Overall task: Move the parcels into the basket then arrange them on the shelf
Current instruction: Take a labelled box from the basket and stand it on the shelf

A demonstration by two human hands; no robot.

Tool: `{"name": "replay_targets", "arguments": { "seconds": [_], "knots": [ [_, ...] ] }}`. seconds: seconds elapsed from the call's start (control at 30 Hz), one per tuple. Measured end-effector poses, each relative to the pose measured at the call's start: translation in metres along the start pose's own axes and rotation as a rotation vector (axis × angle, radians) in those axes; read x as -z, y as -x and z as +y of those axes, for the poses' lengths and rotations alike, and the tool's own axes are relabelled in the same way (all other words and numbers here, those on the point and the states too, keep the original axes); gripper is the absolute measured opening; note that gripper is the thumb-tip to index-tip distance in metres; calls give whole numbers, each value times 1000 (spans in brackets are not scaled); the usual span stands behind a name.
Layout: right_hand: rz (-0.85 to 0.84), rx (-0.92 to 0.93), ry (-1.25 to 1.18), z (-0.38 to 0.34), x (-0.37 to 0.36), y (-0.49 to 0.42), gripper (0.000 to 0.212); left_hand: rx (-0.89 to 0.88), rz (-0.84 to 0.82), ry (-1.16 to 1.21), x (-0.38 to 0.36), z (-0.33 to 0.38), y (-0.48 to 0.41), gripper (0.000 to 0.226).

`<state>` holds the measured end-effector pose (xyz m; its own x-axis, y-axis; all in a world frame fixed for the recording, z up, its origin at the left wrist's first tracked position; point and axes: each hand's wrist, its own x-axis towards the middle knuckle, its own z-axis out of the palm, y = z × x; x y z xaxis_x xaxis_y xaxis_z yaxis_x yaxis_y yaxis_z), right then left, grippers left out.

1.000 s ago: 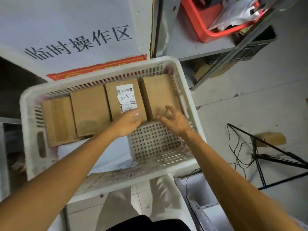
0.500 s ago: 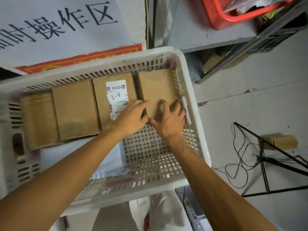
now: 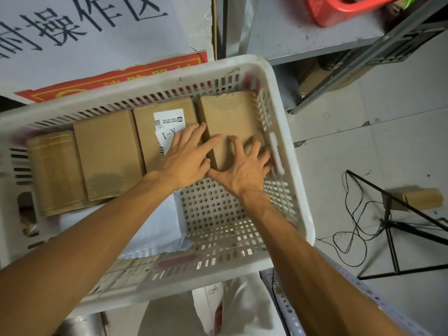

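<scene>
The rightmost parcel [image 3: 230, 120] lies flat in the basket [image 3: 169, 84], against its right wall. My right grip [image 3: 242, 170] claws round its near end, fingers [image 3: 233, 144] bent; my left grip [image 3: 186, 154] rests flat and straight-fingered on its left edge. Stiff, probably light cardboard: I'd take it by the long sides.

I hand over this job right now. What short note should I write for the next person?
Left hand: open, fingers flat on the labelled box and the rightmost box.
Right hand: fingers bent over the rightmost box's near end.
Done: these, two more boxes and a white bag lie in the white basket.
To do: arrange them on the shelf.
</scene>
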<state>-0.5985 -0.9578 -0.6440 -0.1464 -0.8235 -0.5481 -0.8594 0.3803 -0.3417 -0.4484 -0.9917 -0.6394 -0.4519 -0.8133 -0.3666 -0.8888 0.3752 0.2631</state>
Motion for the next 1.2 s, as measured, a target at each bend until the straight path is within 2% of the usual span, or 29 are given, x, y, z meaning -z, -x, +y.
{"name": "replay_targets", "arguments": {
  "seconds": [0.1, 0.17, 0.27, 0.37, 0.5, 0.6, 0.67, 0.77, 0.83, 0.93, 1.0, 1.07, 1.2],
  "knots": [
    [19, 16, 2, 7, 0, 1, 90, -62, 19, -134, -1, 0, -1, 64],
    [46, 2, 11, 11, -3, 3, 100, -58, 38, -186, -4, 0, 2, 63],
    [72, -36, 72, 7, -7, 1, 113, -35, 88, -188, -12, -7, 10, 61],
    [97, -53, 122, -1, -9, 1, 114, -47, 45, -214, -16, -15, 14, 63],
    [56, -55, 34, -2, -8, -1, 114, -46, 5, -107, -15, -20, 15, 63],
    [55, -52, 42, -5, -1, 2, 115, -41, -25, 63, -11, -18, 20, 59],
    [76, -54, 35, -9, 5, 9, 112, 58, 8, 320, -6, -12, 26, 62],
    [146, -48, -34, -10, 19, 24, 107, 253, 63, 640, 3, -3, 34, 75],
    [214, -9, -121, -10, 28, 35, 106, 311, 1, 758, 8, -2, 33, 86],
    [281, 78, -232, -12, 42, 49, 106, 376, -84, 1119, 26, -1, 32, 105],
    [316, 105, -318, -15, 50, 57, 106, 361, -103, 1283, 41, -1, 34, 99],
    [332, 133, -397, -19, 55, 65, 104, 330, -73, 1328, 51, -1, 40, 87],
    [242, 202, -517, -23, 56, 84, 101, 372, 44, 1505, 68, -6, 65, 64]
  ]
}}
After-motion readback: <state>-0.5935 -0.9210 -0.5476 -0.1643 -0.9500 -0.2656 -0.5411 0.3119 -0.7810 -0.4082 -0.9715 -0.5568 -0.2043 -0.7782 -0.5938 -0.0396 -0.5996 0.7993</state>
